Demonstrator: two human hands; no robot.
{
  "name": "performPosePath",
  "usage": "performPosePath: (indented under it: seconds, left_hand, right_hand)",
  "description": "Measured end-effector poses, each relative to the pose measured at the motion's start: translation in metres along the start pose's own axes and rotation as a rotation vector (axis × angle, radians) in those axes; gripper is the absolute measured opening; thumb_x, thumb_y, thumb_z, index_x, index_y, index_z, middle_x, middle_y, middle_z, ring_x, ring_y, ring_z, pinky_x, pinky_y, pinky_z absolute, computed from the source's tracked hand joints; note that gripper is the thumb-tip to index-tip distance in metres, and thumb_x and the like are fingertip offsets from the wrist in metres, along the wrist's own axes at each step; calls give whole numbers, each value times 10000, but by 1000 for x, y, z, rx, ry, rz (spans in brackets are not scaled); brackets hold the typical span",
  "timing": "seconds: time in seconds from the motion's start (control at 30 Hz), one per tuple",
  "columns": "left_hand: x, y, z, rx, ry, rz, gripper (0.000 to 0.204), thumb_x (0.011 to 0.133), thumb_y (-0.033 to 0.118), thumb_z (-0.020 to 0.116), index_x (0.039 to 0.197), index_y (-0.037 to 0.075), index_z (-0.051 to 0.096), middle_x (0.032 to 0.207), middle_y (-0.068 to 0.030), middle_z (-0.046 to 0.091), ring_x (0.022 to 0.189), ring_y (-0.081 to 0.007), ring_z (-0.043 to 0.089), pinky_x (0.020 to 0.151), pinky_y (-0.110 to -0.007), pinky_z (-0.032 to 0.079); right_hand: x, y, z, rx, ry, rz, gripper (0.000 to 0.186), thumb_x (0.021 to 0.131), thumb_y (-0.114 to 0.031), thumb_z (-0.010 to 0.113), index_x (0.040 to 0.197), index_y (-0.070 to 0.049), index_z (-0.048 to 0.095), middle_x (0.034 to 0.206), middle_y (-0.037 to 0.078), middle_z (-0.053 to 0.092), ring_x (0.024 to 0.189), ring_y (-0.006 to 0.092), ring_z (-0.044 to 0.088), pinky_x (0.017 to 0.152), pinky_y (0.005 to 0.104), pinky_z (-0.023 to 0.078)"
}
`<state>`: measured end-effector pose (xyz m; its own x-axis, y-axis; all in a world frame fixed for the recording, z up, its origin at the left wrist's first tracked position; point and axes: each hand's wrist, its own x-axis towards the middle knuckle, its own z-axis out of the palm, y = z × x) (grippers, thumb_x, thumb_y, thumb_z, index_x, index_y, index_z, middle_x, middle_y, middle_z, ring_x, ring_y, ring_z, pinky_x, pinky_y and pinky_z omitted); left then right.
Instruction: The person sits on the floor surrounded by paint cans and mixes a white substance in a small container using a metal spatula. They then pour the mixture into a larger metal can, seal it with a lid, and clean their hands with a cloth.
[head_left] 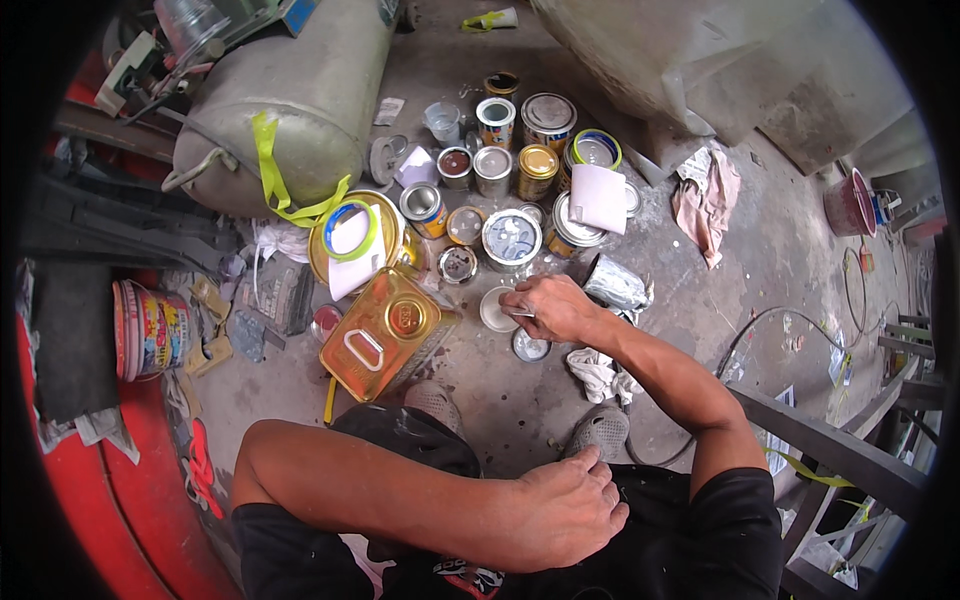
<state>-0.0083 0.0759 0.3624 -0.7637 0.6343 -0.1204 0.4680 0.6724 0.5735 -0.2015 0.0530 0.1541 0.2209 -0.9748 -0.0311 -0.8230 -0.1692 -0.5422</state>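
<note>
My right hand (552, 308) reaches down to a small round container with pale contents (495, 311). Its fingers are pinched around a thin, greyish piece whose kind I cannot make out. My left hand (572, 510) lies loosely across my lap, fingers slightly apart, with nothing visible in it. Just below the pale container is a small round grey-white tin or lid (531, 345). Behind them stands an uncovered can with grey-white residue (511, 240). A metal cup smeared with grey (615, 283) lies tipped beside my right hand. To the left is a rectangular golden tin (378, 338) with a handle.
Several paint cans crowd the floor ahead, among them a gold-lidded can (538, 164). Yellow-green tape rolls (350, 232) sit on some. A crumpled white cloth (603, 377) lies near my shoe. A large tank (285, 110) stands far left, a metal frame (850, 435) at right.
</note>
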Motion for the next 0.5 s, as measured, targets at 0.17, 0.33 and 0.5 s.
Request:
performPosePath:
  seconds: [0.17,0.33,0.5]
  left_hand:
    - [0,0,0,21,3,3,460,924,190,543,1322,-30,616,1080,-177,690,1116,-334,659,1084,-509,448]
    - [0,1,5,25,39,-5,458,917,186,551,1314,-32,620,1055,-168,691,1094,-329,662,1076,-498,454]
    - [0,-1,0,13,18,8,459,914,183,554,1311,-38,619,1059,-177,689,1089,-329,663,1077,-504,454]
  right_hand:
    - [0,-2,1,79,-16,-25,182,888,-150,680,1060,-91,689,936,145,715,839,395,687,666,486,557]
    - [0,-1,0,33,8,5,258,826,-139,672,1082,-106,681,880,162,705,848,409,691,709,517,554]
    - [0,-1,3,111,7,-17,259,834,-146,672,1089,-100,673,868,163,702,849,413,690,704,514,554]
